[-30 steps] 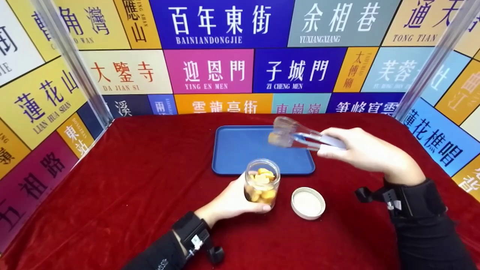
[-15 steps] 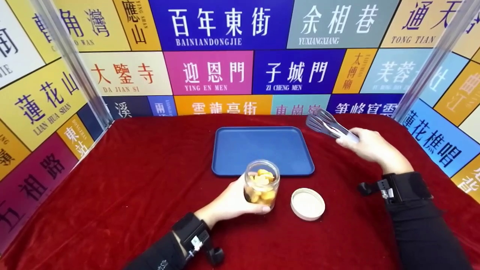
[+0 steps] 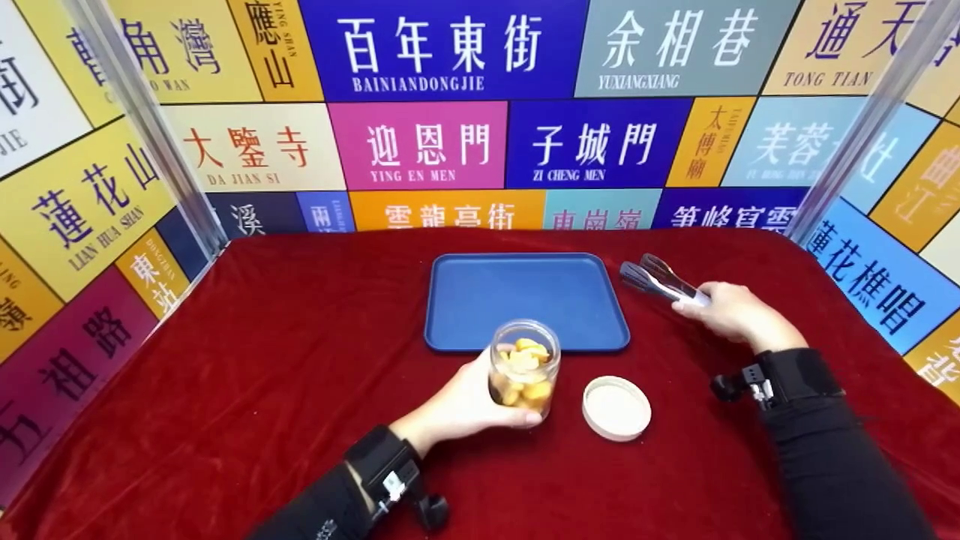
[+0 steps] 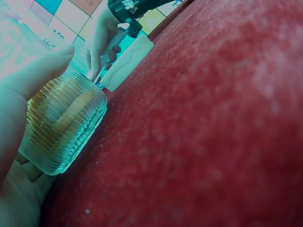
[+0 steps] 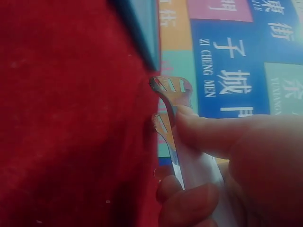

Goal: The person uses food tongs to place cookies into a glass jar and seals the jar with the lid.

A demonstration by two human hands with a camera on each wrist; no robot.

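Observation:
My left hand [image 3: 469, 405] grips a clear ribbed jar [image 3: 525, 367] standing on the red cloth, its thumb across the near side. Yellow pieces [image 3: 525, 352] fill much of the uncovered jar; their exact kind is hard to tell. To the right, my right hand [image 3: 731, 309] holds a pair of slotted metal tongs [image 3: 660, 281] by the handle, just beyond the blue tray's right edge. In the right wrist view the two heads of the tongs [image 5: 173, 87] stand apart with nothing between them. The left wrist view shows the jar [image 4: 71, 118] close up.
A blue tray [image 3: 517, 300] lies behind the jar. Right of the jar, a pale round lid [image 3: 616, 409] rests on the red cloth [image 3: 300, 360]. A wall of coloured sign panels [image 3: 418, 142] rises at the back, with metal posts [image 3: 154, 127] at the corners.
My right hand has moved the tongs from above the tray to the right and then down toward the cloth. The left hand and jar have stayed in place.

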